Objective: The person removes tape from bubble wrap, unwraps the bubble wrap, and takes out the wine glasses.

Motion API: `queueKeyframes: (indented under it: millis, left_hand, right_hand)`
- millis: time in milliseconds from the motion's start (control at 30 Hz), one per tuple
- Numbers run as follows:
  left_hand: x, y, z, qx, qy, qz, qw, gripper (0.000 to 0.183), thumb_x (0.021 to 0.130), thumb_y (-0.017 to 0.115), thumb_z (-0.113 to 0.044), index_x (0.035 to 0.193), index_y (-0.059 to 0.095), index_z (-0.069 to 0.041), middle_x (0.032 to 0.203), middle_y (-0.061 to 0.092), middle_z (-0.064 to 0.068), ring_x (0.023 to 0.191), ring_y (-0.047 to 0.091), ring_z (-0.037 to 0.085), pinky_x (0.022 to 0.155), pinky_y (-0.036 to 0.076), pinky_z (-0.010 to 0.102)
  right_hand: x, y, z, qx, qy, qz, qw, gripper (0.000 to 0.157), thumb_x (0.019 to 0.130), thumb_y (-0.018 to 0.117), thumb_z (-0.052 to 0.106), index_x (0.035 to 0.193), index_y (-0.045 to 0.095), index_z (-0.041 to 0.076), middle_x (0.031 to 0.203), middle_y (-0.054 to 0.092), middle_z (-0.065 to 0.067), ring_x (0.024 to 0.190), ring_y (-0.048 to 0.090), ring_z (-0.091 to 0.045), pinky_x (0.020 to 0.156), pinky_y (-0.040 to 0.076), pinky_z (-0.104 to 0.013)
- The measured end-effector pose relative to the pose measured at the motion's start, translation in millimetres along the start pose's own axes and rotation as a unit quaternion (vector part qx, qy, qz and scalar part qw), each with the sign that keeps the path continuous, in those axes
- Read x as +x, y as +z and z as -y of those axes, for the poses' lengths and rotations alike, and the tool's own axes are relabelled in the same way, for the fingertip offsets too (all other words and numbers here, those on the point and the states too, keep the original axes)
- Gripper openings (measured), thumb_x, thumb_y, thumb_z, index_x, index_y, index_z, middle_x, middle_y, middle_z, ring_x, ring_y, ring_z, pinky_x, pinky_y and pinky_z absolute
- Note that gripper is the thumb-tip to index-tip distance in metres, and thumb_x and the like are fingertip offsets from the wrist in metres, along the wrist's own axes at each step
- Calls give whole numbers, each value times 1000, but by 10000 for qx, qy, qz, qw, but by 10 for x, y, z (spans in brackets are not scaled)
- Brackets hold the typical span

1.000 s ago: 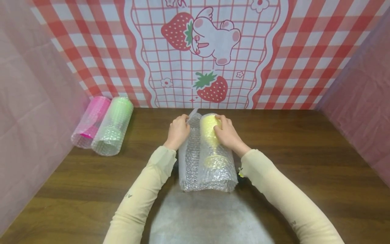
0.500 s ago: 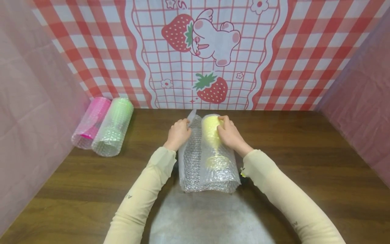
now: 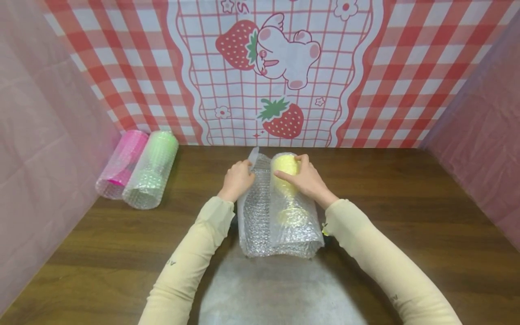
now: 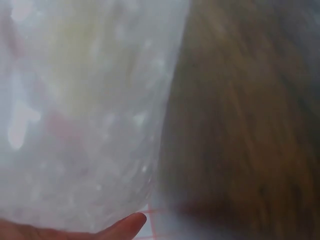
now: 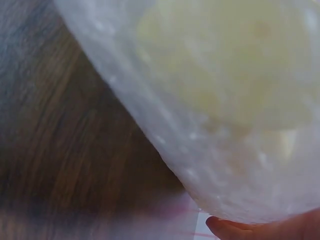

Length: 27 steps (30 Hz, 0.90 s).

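Observation:
A yellow goblet (image 3: 289, 192) lies inside a partly rolled sheet of bubble wrap (image 3: 257, 225) at the middle of the table, its bowl toward the back. My left hand (image 3: 237, 181) pinches the sheet's raised left edge near the far corner. Over the bowl end, my right hand (image 3: 309, 181) grips the wrapped goblet, thumb on top. In the left wrist view, the wrap (image 4: 100, 160) fills the left side with a fingertip (image 4: 127, 227) below it. The right wrist view shows the goblet's yellow (image 5: 225, 70) blurred through the plastic.
Two bubble-wrapped rolls, one with a pink goblet (image 3: 132, 151) and one with a green goblet (image 3: 158, 155), lie side by side at the back left. A grey rounded surface (image 3: 280, 289) is at the table's front. A checked strawberry cloth (image 3: 280, 122) hangs behind the wooden table (image 3: 402, 203).
The right hand has shifted slightly right with the wrapped goblet, and its thumb has swung out across the wrap. The gap between left edge and roll has widened. The left hand has barely moved.

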State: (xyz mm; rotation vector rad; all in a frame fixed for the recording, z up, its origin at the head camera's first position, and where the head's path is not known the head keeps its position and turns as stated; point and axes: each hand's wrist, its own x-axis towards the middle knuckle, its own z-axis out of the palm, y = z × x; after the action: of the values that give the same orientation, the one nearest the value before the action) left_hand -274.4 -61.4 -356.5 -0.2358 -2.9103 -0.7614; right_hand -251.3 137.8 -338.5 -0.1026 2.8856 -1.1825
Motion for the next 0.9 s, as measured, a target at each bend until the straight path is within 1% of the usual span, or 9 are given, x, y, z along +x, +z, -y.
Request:
queueKeyframes:
  millis: [167,400,567,733,833,900]
  left_hand:
    - [-3,-10,1,-6,-29,-13,10000,38,84,54,-15,120,54,-2,113,59,19,97,59,37,76,51,46]
    - [5,-6,3,-29,-2,-57,10000,38,84,54,-15,120,53,-1,113,59,20,98,58,37,78,51,45]
    - [0,-17,24,-168,41,-153,9997,38,82,53,-12,119,54,0,113,59,19,100,58,37,81,50,44]
    - [5,-30,33,-194,62,-194,9996,38,82,53,-8,119,54,-1,112,60,18,98,59,36,80,50,44]
    - [9,-33,37,-238,44,-190,9995,38,82,52,-7,119,53,-2,112,60,18,97,59,36,80,51,44]
    - [12,-31,44,-258,46,-183,9995,38,82,52,-7,120,53,-1,112,60,19,97,59,36,79,51,44]
  right_hand:
    - [3,-20,-16,-102,-57,-32,9999,91,71,66,56,133,24,5,124,44,-24,113,46,-35,93,40,-48]
    - [-2,-39,-20,-98,-124,-72,9998,81,76,65,46,132,26,3,122,45,-25,113,45,-37,95,38,-48]
    - [-5,-36,-38,-62,-194,-87,9998,76,79,63,44,132,27,3,123,44,-24,113,45,-35,96,38,-48]
    - [-38,-48,-49,-123,-216,-87,9997,71,82,58,44,132,29,3,126,41,-24,115,43,-35,97,37,-48]
    - [-57,-52,-60,-194,-204,-181,9994,69,82,57,44,132,32,3,128,35,-23,115,40,-35,97,36,-49]
    - [-67,-55,-64,-265,-210,-314,9989,69,82,57,44,133,35,3,125,33,-23,113,37,-34,96,36,-48]
